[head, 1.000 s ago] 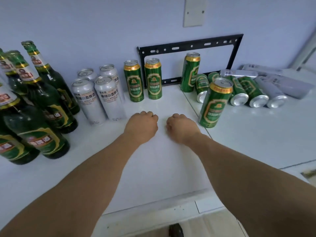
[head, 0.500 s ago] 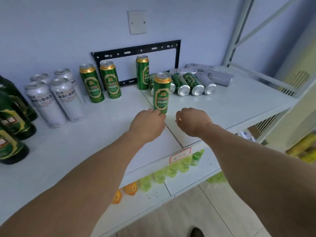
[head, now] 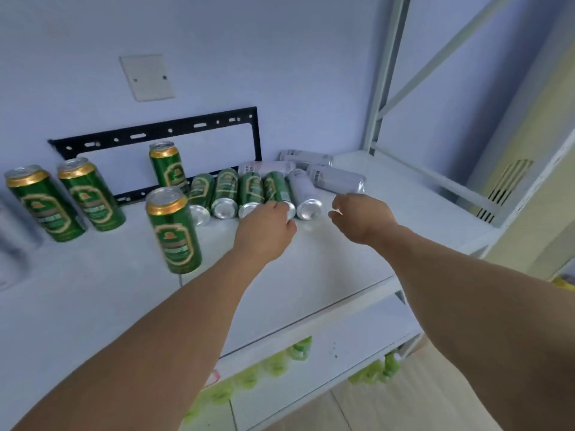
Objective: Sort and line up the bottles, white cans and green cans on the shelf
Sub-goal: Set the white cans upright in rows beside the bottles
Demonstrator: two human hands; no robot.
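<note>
Several green cans lie side by side on the white shelf, their silver ends facing me. My left hand reaches the end of the rightmost lying green can, with fingers loosely curled against it and no grip visible. My right hand hovers with fingers apart just right of a lying white can. More white cans lie behind it. One green can stands upright left of my left arm, and three others stand further back.
A black metal bracket leans on the wall behind the cans. A grey shelf post rises at the right rear. Blurred white cans show at the far left edge. Yellow-green bottles fill the lower shelf.
Both hands have gone from closed fists near the shelf's front edge to reaching out at the lying cans on the right. The view has swung right, and the bottles are out of view.
</note>
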